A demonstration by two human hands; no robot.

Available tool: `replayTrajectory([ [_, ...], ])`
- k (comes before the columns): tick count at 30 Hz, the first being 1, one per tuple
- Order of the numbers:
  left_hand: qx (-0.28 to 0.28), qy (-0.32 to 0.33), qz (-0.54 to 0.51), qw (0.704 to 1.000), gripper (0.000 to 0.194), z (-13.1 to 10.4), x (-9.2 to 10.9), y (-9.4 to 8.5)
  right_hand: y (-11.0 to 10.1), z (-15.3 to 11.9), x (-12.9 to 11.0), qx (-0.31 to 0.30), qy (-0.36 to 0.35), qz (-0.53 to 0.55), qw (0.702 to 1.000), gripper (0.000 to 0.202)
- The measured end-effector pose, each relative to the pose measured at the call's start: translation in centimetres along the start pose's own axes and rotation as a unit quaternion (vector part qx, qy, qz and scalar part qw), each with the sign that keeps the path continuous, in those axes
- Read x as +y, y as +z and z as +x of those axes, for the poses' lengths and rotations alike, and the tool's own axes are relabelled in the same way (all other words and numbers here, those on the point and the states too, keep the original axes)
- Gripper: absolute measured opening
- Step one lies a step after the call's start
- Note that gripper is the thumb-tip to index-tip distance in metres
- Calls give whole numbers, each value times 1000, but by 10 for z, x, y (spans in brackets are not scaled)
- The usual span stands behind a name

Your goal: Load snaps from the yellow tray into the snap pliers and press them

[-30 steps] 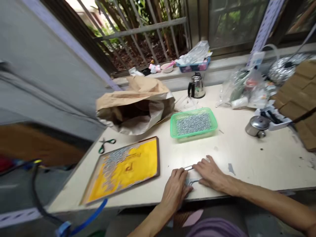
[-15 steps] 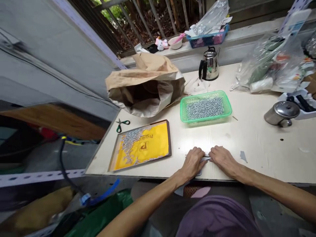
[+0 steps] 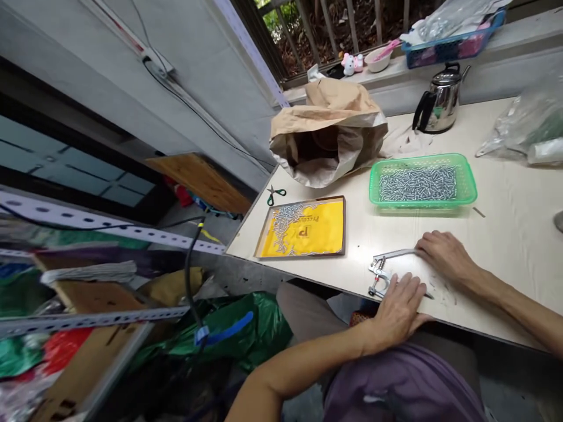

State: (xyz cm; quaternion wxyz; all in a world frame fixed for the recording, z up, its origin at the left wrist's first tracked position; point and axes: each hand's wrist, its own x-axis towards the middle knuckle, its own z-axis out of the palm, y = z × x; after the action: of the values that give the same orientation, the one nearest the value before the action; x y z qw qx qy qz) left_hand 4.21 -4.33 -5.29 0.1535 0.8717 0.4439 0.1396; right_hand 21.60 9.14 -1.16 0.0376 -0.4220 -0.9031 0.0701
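Note:
A pair of metal spring pliers point(image 3: 396, 254) lies near the table's front edge, its jaw end pointing left and its handles spread apart. My left hand point(image 3: 400, 308) rests over the lower handle and presses it to the table; the handle's tip shows beyond the fingers. Curled fingers of my right hand point(image 3: 446, 255) hold the end of the upper handle. Part of each handle is hidden by the hands. To the left, a shallow tray point(image 3: 344, 228) with a yellow lining holds many small metal pins. More such pieces fill a green plastic basket point(image 3: 422, 205) behind my right hand.
Small scissors point(image 3: 275, 194) lie beyond the tray. Behind stand an open brown paper bag point(image 3: 347, 111) and a steel kettle point(image 3: 444, 97). A clear plastic bag point(image 3: 528, 126) is at the right. The table edge point(image 3: 299, 271) runs close to the tray.
The view has swung left. My hands, which were close together over a thing mostly hidden, have moved apart, and the pliers now show with their handles spread.

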Motion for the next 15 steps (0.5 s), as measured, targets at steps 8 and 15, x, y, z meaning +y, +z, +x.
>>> replayTrajectory([
  [8, -22, 25, -53, 998, 53, 0, 5, -14, -17, 26, -69, -21, -190, 39, 981, 14],
  [15, 14, -27, -8, 1000, 29, -53, -46, -65, 29, 44, -108, 43, -318, 43, 946, 23],
])
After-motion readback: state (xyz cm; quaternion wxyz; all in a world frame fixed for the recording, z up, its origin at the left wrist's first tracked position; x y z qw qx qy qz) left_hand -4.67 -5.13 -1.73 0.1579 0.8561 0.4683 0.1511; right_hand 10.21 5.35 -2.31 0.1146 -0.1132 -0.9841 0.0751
